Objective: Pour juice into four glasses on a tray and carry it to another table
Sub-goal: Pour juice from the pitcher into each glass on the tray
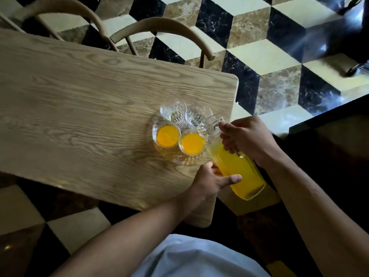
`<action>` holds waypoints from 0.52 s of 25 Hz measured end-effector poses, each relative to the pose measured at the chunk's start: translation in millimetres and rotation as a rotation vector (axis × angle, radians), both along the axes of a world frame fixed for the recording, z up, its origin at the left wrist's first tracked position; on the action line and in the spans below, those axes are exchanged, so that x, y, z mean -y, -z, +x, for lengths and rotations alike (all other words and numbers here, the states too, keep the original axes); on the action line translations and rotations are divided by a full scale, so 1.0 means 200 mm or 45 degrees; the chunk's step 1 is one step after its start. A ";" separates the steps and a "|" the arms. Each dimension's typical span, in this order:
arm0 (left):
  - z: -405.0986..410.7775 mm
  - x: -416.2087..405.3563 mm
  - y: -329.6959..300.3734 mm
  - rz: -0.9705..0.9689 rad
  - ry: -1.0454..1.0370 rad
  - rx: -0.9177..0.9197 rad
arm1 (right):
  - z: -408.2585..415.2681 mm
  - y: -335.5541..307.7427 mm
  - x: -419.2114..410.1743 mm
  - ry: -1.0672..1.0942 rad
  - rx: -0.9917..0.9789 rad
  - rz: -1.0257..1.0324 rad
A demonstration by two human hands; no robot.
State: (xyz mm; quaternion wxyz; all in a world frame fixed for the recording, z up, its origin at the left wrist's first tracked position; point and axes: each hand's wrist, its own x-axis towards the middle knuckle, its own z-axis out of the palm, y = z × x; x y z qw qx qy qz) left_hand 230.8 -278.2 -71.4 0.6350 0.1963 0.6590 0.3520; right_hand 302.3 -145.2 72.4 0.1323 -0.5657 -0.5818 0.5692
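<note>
A round clear glass tray (175, 159) sits near the right end of a wooden table (79, 100). On it stand two glasses filled with orange juice (167, 136) (192, 144) and, behind them, two empty glasses (173, 109) (197, 116). A glass pitcher of juice (237, 168) is tilted with its spout over the tray's right side. My right hand (247, 138) grips the pitcher's handle. My left hand (211, 178) supports the pitcher's body from below.
Two wooden chairs (159, 29) (60, 5) stand at the table's far side. The table's right edge is close to the tray. A dark counter (329, 124) lies at the right, and a patterned tile floor surrounds the table.
</note>
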 end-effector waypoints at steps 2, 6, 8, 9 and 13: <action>0.02 -0.03 0.00 0.000 -0.026 0.006 | 0.00 0.00 -0.05 -0.050 0.034 -0.006; 0.05 -0.09 0.00 -0.002 -0.021 -0.012 | -0.03 0.01 -0.14 -0.109 0.105 -0.012; 0.07 -0.11 -0.01 -0.010 -0.032 -0.008 | -0.04 0.02 -0.17 -0.115 0.148 -0.026; 0.07 -0.12 0.00 -0.013 -0.036 -0.004 | -0.05 0.02 -0.18 -0.115 0.164 -0.032; 0.09 -0.15 0.01 -0.029 -0.025 0.027 | -0.07 0.03 -0.22 -0.145 0.226 -0.039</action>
